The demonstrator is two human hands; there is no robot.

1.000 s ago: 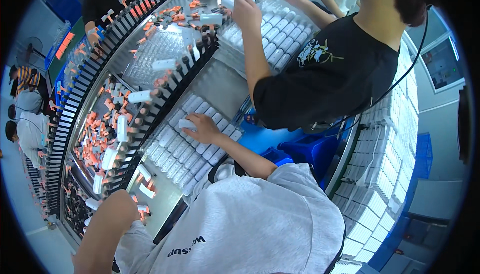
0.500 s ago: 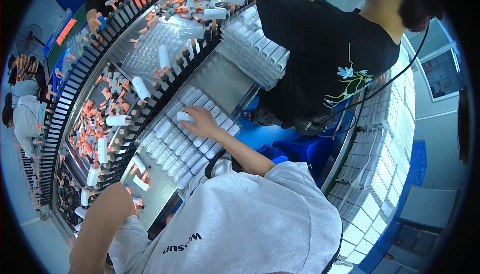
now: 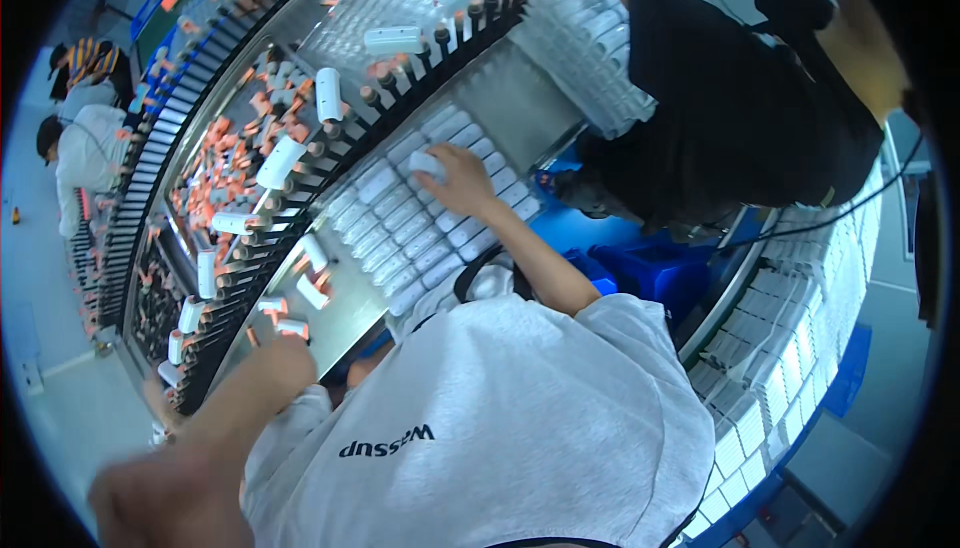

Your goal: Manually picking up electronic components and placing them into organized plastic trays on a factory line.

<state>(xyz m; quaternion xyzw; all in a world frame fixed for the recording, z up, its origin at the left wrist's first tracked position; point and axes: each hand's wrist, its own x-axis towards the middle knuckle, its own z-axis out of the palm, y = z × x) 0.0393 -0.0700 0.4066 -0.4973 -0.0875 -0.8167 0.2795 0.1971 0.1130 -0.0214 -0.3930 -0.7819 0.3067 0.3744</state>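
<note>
My right hand (image 3: 462, 184) pinches a white rounded plastic casing (image 3: 427, 164) above a clear blister tray (image 3: 345, 223). White casings fill several pockets in rows on the tray's right side. Transparent-looking pockets show along its left and near rows. My left hand (image 3: 170, 498) is raised at the lower left, close to the camera. It is smeared by motion, so its fingers and anything in them cannot be made out.
A curved conveyor (image 3: 300, 178) carries white casings on dark pegs. Beyond it, a metal tray holds orange and grey parts (image 3: 225, 153). Loose pieces (image 3: 312, 290) lie on the near metal table. A co-worker in black (image 3: 740, 98) stands at right, near stacked blister trays (image 3: 590, 48) and blue bins (image 3: 660, 273).
The view has shifted, so the scene sits further right. My left hand has come into the lower left. My right hand stays over the tray with the white casing. The co-worker has leaned over.
</note>
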